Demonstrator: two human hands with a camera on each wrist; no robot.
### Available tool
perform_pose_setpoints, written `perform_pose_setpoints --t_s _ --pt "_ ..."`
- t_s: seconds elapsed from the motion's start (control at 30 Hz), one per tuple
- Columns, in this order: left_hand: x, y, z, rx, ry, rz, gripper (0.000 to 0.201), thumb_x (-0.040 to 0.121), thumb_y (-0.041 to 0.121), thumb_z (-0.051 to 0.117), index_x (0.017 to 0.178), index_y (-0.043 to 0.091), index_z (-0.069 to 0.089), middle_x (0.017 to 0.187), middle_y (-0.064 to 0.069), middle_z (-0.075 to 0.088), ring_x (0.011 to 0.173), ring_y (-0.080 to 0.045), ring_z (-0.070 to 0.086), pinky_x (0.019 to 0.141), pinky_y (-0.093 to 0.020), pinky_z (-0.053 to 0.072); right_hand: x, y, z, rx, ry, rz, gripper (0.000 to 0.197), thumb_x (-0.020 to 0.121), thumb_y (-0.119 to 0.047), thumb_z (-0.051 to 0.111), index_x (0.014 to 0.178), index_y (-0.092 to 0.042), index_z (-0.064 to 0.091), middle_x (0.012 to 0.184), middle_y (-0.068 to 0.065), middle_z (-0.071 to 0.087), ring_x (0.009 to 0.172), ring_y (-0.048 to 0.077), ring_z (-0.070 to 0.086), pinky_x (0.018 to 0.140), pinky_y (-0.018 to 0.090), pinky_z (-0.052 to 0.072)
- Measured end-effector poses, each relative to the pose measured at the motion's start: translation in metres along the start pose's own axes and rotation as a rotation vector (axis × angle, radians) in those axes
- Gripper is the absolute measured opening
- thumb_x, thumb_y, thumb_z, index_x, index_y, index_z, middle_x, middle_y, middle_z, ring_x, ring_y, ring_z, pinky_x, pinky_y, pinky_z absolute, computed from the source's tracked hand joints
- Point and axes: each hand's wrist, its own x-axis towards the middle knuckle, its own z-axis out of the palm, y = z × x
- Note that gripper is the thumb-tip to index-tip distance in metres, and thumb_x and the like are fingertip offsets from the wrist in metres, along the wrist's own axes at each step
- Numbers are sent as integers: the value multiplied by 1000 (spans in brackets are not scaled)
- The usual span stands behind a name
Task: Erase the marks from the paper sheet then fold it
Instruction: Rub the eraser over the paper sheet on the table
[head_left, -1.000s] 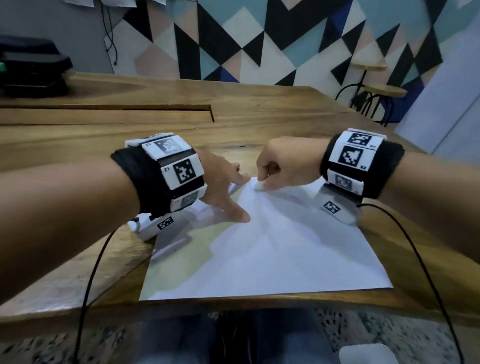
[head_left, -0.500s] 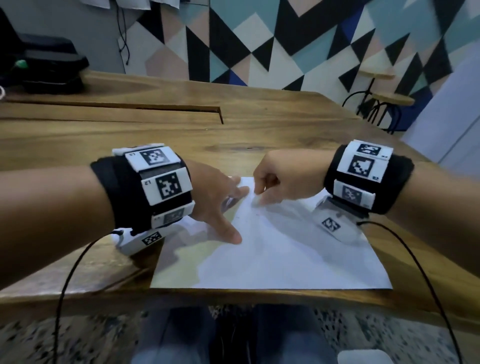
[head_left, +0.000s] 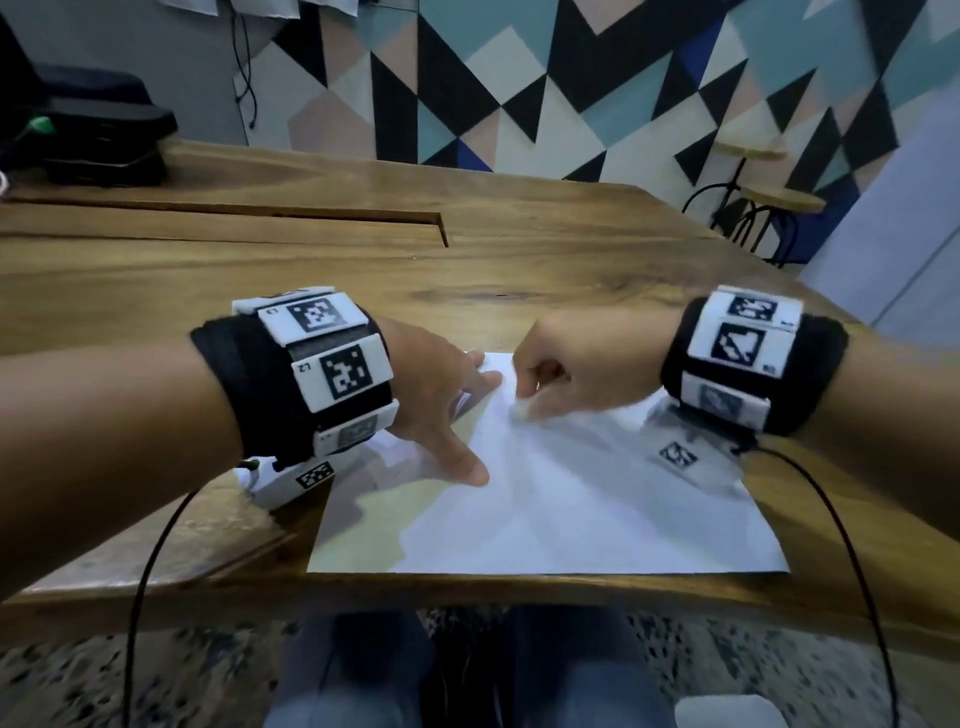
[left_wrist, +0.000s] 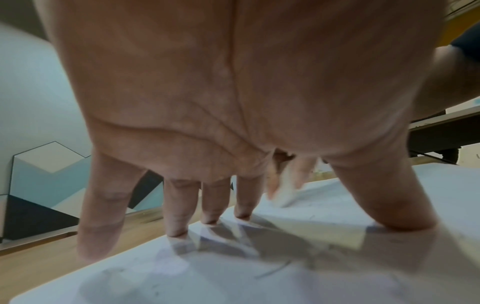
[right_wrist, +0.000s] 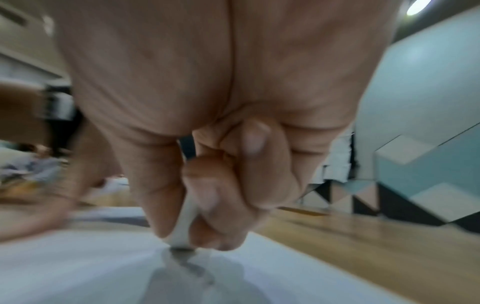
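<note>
Wooden table (head_left: 519, 249) is carrying a white paper sheet (head_left: 571, 519), lying flat at the near edge (faint grey marks showing). Black box (head_left: 93, 135) is sitting at the far left corner.

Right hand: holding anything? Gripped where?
Right hand pinches a white eraser by its upper part between thumb and fingers, its lower end on the paper sheet. Left hand only presses the sheet.

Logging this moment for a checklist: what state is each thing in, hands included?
Paper: flat on the table, unfolded, faint marks left near the left hand.
Eraser: pinched in the right hand, tip on the paper.
Left hand: fingers spread, pressing the paper down.
Right hand: curled round the eraser.
Table: bears the paper near its front edge.
</note>
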Motion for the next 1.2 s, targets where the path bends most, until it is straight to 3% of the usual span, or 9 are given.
perform_pose_setpoints --t_s 0.1,0.23,0.37,0.5,0.7,0.87,1.0,1.07,1.2 --pt "-2 0 0 -6 14 -3 115 70 85 56 159 35 2 167 10 0 150 -20 21 118 -44 24 5 10 -2 -8 68 76 20 87 -41 68 87 -21 71 63 -13 54 59 8 50 54 22 36" --pt "-2 0 1 -5 33 2 106 70 82 58 157 37 18 165 9 18 141 -22 37 113 -42 33 -1 -13 8 -16 12 -42 15 87 -37 67 82 -23 67 57 -12 50 54 2 45 49 14 32" --pt "-2 0 -1 -13 15 -13 113 70 84 56 159 35 6 167 11 0 150 -19 22 119 -44 24 4 13 -3 -24 80 82 25 87 -38 68 93 -15 73 63 -14 51 56 2 46 52 20 34" --pt "-3 1 -1 -15 13 -22 111 71 83 57 159 35 8 167 10 7 148 -20 26 117 -43 27 -5 -9 8 -12 16 -21 19 88 -37 66 83 -19 68 59 -11 52 52 1 46 47 14 32" --pt "-3 2 -2 -19 5 -24 114 70 84 57 159 35 3 167 11 -1 151 -18 19 119 -43 23 -2 10 0 -7 80 50 23 88 -38 68 95 -17 73 61 -12 51 55 4 46 50 14 32" --pt "-2 1 0 -13 23 -2 109 69 84 57 157 40 12 166 14 2 148 -19 26 116 -43 28 -15 -13 11 8 -32 -98 16 88 -39 66 91 -24 68 66 -11 54 58 4 47 52 15 30" --pt "-4 2 -2 3 18 -21 113 70 84 55 159 35 5 166 12 0 150 -19 21 119 -43 24 -7 12 1 26 44 13 24 85 -41 71 94 -19 73 73 -6 64 61 11 51 54 18 38" --pt "-5 2 -2 -2 12 -15 110 72 83 56 159 36 7 166 13 3 149 -19 24 117 -44 27 -10 3 4 33 1 -23 19 85 -38 71 95 -22 72 80 -6 67 68 12 57 62 22 45" --pt "-4 5 -3 1 5 -21 109 71 82 57 158 38 8 166 15 4 147 -19 29 116 -44 30 -12 -4 8 27 -35 -71 17 85 -43 71 93 -27 71 80 -8 67 65 6 55 59 20 43"
